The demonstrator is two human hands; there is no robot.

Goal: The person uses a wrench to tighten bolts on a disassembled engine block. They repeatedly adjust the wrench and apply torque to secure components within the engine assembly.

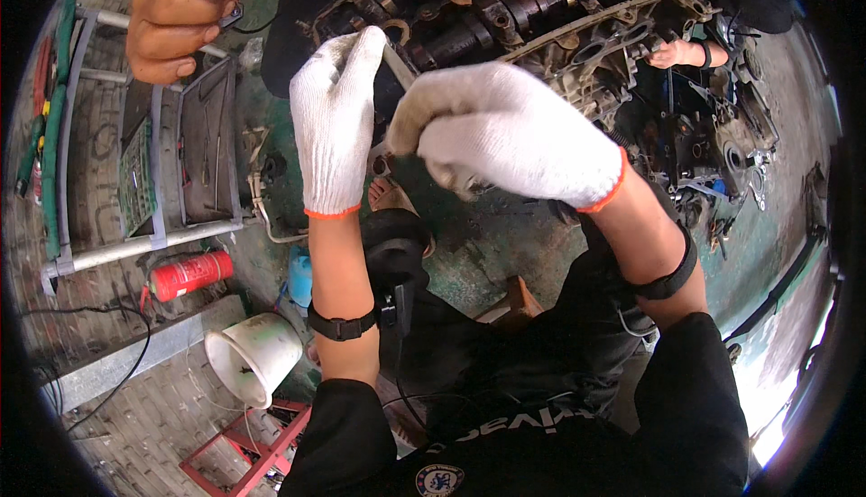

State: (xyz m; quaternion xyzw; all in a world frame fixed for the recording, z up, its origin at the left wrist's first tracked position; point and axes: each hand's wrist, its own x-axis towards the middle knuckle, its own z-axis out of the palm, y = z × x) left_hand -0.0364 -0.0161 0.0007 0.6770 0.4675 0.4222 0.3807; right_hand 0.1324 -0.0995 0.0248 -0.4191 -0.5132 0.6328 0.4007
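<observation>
Where the left hand [336, 127] is hovering: between ten and eleven o'clock, wearing a white knit glove with an orange cuff, its fingers bunching to a point.
Left grip: the fingertips are meeting beside a slim grey piece [399, 66]; whether they are pinching it, I cannot tell.
Right hand [505, 132]: at one o'clock, wearing a matching glove, its fingers curling inward beneath the knuckles.
Right grip: the underside is blurring, so I cannot tell whether these fingers are grasping anything.
Slim piece, position: it is lying toward twelve o'clock, between the two gloves, its lower end reaching the right one.
Engine [519, 10]: it is occupying twelve to one o'clock beyond the gloves, its camshaft side showing uncovered.
Other people: a bare hand [176, 23] is folding its fingers at ten o'clock; a second bare hand [669, 55] is resting just beside the engine at two.
Loose parts [740, 154]: they are crowding the floor toward three o'clock.
Rack [144, 249]: it is standing around nine o'clock, a shallow tray [194, 163] sitting within it.
Fire extinguisher [191, 274]: red, it is lying near nine o'clock.
Bucket [280, 348]: white, it is tilting at eight o'clock.
</observation>
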